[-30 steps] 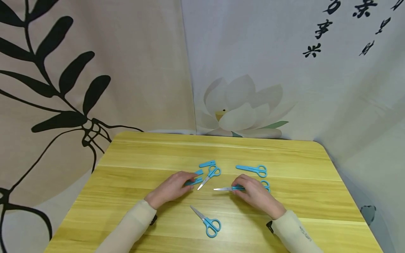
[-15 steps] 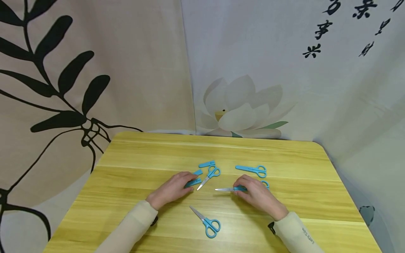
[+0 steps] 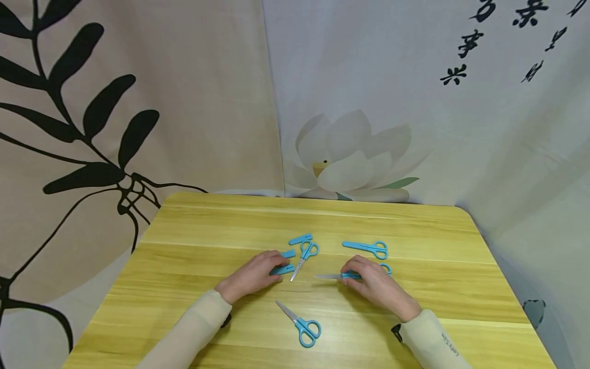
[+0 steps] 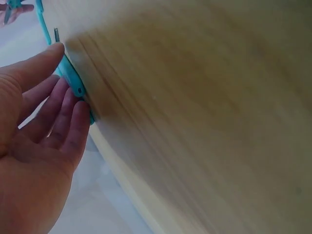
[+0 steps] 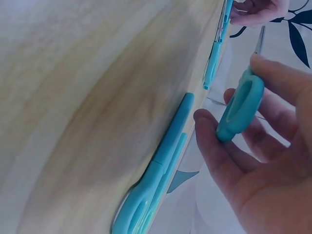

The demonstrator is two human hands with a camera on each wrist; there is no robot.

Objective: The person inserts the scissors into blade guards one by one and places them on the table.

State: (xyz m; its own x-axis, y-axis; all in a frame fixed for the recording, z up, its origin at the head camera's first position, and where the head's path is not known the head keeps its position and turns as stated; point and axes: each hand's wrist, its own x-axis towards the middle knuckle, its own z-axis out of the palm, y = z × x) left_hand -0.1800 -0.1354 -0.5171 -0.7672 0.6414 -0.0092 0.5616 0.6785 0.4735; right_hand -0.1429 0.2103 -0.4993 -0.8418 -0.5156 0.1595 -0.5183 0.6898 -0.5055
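In the head view my left hand point(image 3: 252, 275) pinches a blue scissor blade cover point(image 3: 283, 269) between thumb and fingers, low over the wooden table. A second blade cover point(image 3: 288, 253) lies just beyond those fingers, and a third point(image 3: 300, 239) rests farther back. Beside them lies an uncovered pair of scissors point(image 3: 302, 260), tip toward me. My right hand point(image 3: 375, 283) grips another pair of scissors point(image 5: 243, 105) by its blue handles, the bare blades pointing left toward the left hand. One loop of the handles shows behind the knuckles.
A pair of scissors point(image 3: 367, 248) with its blade covered lies behind the right hand. Nearer the front, uncovered scissors point(image 3: 301, 324) lie between my forearms. The wooden table point(image 3: 438, 307) ends at a printed curtain point(image 3: 221, 102) behind.
The uncovered scissors by the left hand have turned slightly, their tip shifting right and nearer me. The right hand has drifted slightly right with its scissors; both hands keep their grip.
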